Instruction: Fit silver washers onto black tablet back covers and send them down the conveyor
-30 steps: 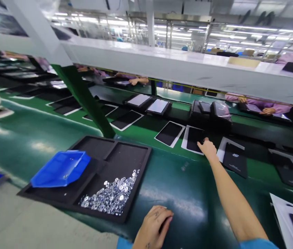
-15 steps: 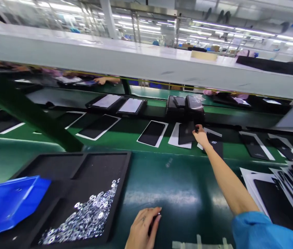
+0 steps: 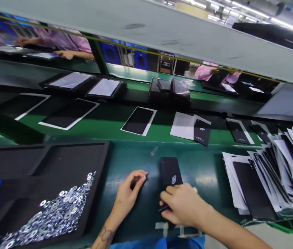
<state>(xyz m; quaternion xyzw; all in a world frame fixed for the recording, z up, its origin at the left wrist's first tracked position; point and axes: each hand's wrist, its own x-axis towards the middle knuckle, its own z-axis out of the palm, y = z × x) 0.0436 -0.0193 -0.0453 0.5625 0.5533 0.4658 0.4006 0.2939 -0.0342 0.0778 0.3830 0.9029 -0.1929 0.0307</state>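
Observation:
My right hand is closed on a black phone back cover with a pale logo, above the near green bench. Its fingers hide the cover's lower end, and a thin dark edge shows below them. To the left, my left hand is closed in a pinch. A small dark tip shows at its fingertips, too small to name. Beside that hand stands a black divided tray with a heap of shiny metal washers.
More black covers lie on white sheets along the green strip behind. A fanned stack of sheets and covers stands at right. Black boxes sit farther back. A white beam crosses above. People in pink work beyond.
My right hand has drawn a black cover from the strip to the near bench, baring its white sheet. My left hand stays pinched. The view has tilted down.

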